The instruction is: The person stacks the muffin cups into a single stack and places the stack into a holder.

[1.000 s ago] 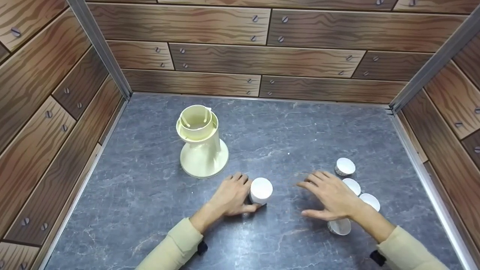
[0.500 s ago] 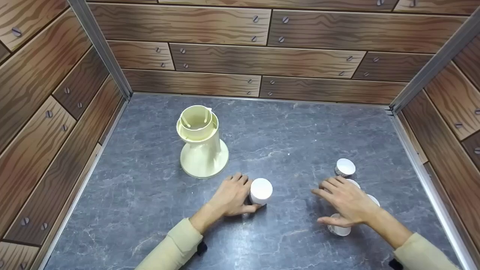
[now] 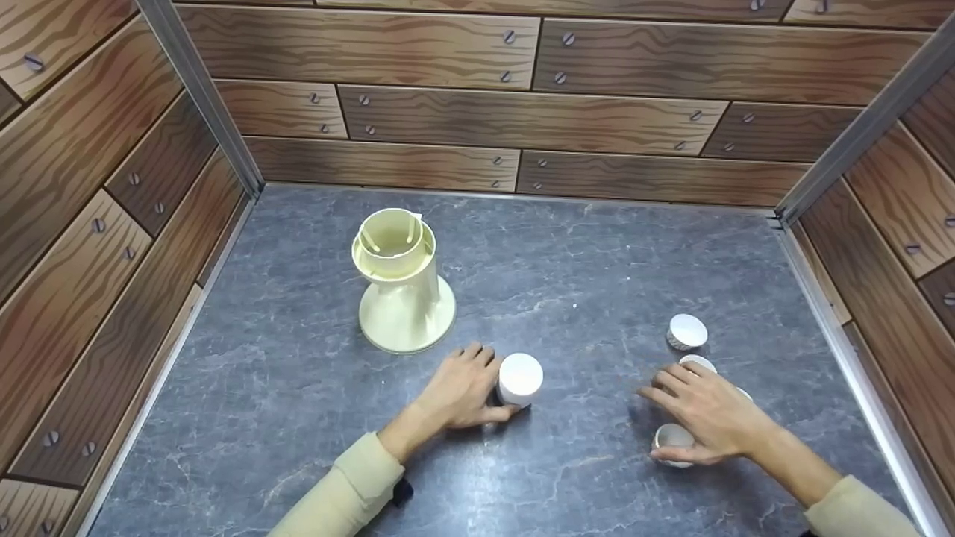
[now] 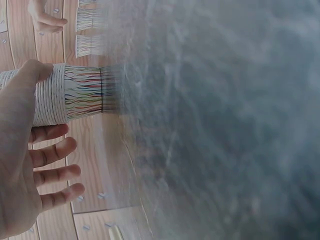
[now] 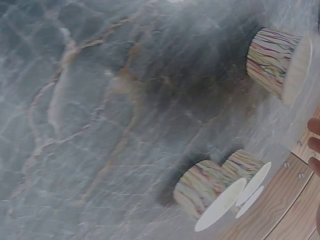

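Note:
My left hand [image 3: 466,388] holds a stack of nested white paper cups [image 3: 520,379] upright on the table, thumb at the near side and fingers at the far side. In the left wrist view, several ridged white rims show above the lowest paper cup [image 4: 84,92], which has coloured wavy lines. My right hand [image 3: 709,410] hovers with spread, relaxed fingers among the loose cups at the right. Its thumb overlaps the nearest loose cup [image 3: 674,436]; the fingers partly cover two others. The right wrist view shows its fingertips [image 5: 314,144] at the right edge, apart from the striped cup [image 5: 272,60].
A cream pedestal [image 3: 406,321] with a double-ringed round top stands behind and left of the stack. Farther back at the right sits another loose cup [image 3: 687,331]. Wood-patterned walls [image 3: 440,112] enclose the dark marbled tabletop [image 3: 298,298] at the back and sides.
My right hand has moved right and slightly toward me, from beside the loose cups to over them. The left hand and its stack have stayed put.

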`<move>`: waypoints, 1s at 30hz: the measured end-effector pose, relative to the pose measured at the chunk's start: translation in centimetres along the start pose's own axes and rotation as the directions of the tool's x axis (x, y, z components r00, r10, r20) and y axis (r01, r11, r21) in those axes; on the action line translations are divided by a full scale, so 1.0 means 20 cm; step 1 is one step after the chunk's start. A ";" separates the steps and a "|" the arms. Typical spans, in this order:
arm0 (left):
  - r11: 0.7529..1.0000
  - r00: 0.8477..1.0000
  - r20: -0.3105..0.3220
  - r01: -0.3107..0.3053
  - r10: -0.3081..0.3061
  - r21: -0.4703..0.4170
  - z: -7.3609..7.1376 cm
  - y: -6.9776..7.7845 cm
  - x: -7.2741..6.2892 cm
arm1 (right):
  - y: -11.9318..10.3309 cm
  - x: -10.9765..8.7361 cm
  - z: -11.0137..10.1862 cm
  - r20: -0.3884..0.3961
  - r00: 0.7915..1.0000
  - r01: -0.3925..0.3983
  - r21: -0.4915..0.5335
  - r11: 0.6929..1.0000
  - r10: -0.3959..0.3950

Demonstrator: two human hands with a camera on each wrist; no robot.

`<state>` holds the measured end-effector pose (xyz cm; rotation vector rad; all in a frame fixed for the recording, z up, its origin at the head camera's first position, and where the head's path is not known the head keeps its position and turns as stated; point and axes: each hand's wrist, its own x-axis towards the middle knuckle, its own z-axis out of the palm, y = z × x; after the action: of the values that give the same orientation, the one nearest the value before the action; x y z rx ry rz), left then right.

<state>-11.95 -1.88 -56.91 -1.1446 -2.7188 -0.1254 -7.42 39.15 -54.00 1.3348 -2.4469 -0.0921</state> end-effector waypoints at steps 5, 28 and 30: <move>1.000 1.000 0.018 0.003 -0.004 0.002 0.00 0.00 0.00 | 0.01 -0.05 0.02 0.000 1.000 0.018 -0.013 1.000 -0.018; 1.000 1.000 0.017 0.018 -0.017 -0.022 -0.01 0.00 0.00 | 0.02 -0.18 0.10 -0.006 0.999 0.048 -0.028 0.998 -0.048; 1.000 1.000 0.018 0.019 -0.018 -0.021 0.00 0.00 0.00 | 0.02 -0.19 0.10 -0.004 0.999 0.045 -0.035 0.998 -0.045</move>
<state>-11.93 -1.78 -56.84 -1.1318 -2.7502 -0.1481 -6.51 42.24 -56.73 1.3744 -2.4006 -0.1419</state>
